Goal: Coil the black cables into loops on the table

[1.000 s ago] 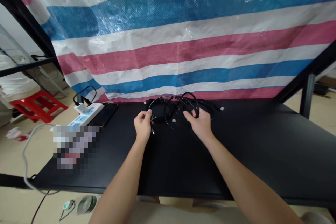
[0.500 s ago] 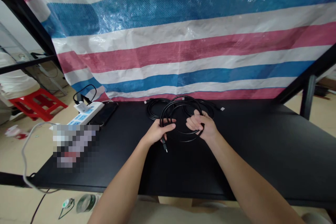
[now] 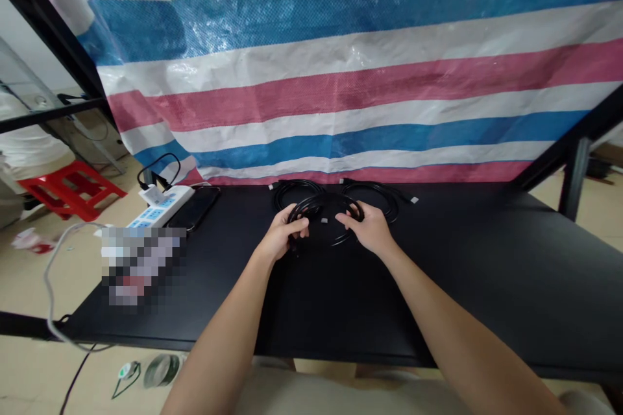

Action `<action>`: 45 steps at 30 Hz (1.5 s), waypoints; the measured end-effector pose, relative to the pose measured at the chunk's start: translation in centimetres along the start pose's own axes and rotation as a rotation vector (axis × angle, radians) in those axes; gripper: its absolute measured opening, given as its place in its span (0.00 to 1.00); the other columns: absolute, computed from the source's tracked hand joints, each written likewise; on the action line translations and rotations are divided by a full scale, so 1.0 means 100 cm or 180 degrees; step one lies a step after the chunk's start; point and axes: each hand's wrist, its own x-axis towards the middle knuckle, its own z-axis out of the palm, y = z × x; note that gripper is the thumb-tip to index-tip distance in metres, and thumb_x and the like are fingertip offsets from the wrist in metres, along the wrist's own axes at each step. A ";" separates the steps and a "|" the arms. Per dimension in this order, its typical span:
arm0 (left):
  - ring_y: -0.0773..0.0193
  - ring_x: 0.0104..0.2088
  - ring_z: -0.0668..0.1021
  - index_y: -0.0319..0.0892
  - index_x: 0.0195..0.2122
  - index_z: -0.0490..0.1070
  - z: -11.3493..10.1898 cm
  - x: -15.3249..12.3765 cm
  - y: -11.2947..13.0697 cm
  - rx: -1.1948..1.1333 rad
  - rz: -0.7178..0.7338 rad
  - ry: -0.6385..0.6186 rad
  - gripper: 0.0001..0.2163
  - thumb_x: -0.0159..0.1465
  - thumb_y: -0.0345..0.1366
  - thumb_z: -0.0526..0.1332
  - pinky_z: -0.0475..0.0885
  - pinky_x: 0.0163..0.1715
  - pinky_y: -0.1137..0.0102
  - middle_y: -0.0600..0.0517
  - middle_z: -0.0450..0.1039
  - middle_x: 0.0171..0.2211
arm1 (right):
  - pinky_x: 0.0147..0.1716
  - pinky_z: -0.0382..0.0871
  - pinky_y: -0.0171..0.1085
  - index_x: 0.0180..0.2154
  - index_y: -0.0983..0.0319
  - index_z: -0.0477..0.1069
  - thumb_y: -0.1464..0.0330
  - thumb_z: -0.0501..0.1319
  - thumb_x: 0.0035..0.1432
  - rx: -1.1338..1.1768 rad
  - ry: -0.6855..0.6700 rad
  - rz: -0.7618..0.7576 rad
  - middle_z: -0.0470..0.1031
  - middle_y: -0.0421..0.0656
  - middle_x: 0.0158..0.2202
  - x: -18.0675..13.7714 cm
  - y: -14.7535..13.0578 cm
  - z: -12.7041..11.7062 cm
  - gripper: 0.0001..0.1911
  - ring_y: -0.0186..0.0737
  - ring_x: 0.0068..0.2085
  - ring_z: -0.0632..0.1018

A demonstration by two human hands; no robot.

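A black coiled cable [image 3: 325, 207] lies low over the black table [image 3: 467, 272], held on both sides. My left hand [image 3: 283, 237] grips the coil's left edge with fingers curled round it. My right hand [image 3: 368, 229] is closed on the coil's right edge. Two more black coiled cables rest behind it near the tarp: one at the left [image 3: 292, 190], one at the right [image 3: 379, 194].
A white power strip [image 3: 160, 205] with a plugged charger and a dark phone [image 3: 195, 207] lie at the table's left end. A striped blue, pink and white tarp [image 3: 341, 78] hangs behind. A red stool [image 3: 71, 188] stands on the floor at left. A blurred patch covers the table's left corner.
The coil was lifted from the pile, gathered in both hands nearer me, and is now lowered flat toward the table in front of the other two coils.
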 end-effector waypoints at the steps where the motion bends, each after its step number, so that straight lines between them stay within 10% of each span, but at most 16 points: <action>1: 0.68 0.19 0.68 0.40 0.30 0.71 -0.001 0.000 0.000 -0.0108 0.0029 -0.0128 0.19 0.42 0.47 0.70 0.58 0.20 0.72 0.55 0.66 0.16 | 0.22 0.63 0.37 0.17 0.57 0.61 0.50 0.65 0.42 -0.0109 0.0114 -0.0040 0.64 0.35 0.14 0.000 0.002 0.000 0.21 0.35 0.19 0.66; 10: 0.72 0.17 0.67 0.40 0.28 0.70 0.006 0.003 -0.002 -0.0042 0.0166 0.0295 0.19 0.46 0.49 0.70 0.60 0.17 0.75 0.57 0.64 0.17 | 0.22 0.63 0.36 0.18 0.57 0.61 0.51 0.64 0.44 -0.0216 0.0417 -0.0147 0.64 0.36 0.16 -0.003 0.003 0.006 0.20 0.34 0.20 0.66; 15: 0.73 0.09 0.61 0.43 0.24 0.65 0.011 0.006 -0.007 0.0615 0.0249 0.1009 0.15 0.48 0.45 0.69 0.53 0.12 0.75 0.62 0.58 0.12 | 0.17 0.63 0.36 0.29 0.58 0.68 0.52 0.66 0.41 0.0439 -0.0061 0.0171 0.65 0.33 0.15 -0.004 -0.004 0.009 0.19 0.34 0.16 0.66; 21: 0.66 0.17 0.71 0.45 0.32 0.74 0.011 0.003 -0.004 0.1379 0.0597 0.1385 0.10 0.48 0.27 0.69 0.65 0.23 0.72 0.58 0.70 0.18 | 0.13 0.58 0.33 0.19 0.58 0.61 0.53 0.62 0.46 0.0249 -0.0464 0.0592 0.64 0.35 0.12 -0.003 -0.002 0.006 0.18 0.33 0.14 0.65; 29: 0.66 0.19 0.74 0.43 0.30 0.74 0.013 0.001 -0.001 0.2164 0.0418 0.1348 0.03 0.56 0.28 0.62 0.70 0.26 0.71 0.56 0.69 0.18 | 0.27 0.68 0.37 0.30 0.58 0.68 0.67 0.61 0.42 -0.0674 0.0058 -0.0016 0.70 0.35 0.20 -0.002 0.000 0.006 0.09 0.37 0.23 0.73; 45: 0.78 0.13 0.56 0.40 0.22 0.62 0.017 0.003 0.007 -0.0783 -0.0678 0.0877 0.10 0.46 0.27 0.65 0.51 0.12 0.80 0.62 0.55 0.14 | 0.11 0.52 0.30 0.17 0.59 0.60 0.44 0.66 0.34 0.1560 -0.0391 0.1277 0.59 0.34 0.10 -0.002 -0.007 0.015 0.27 0.28 0.13 0.60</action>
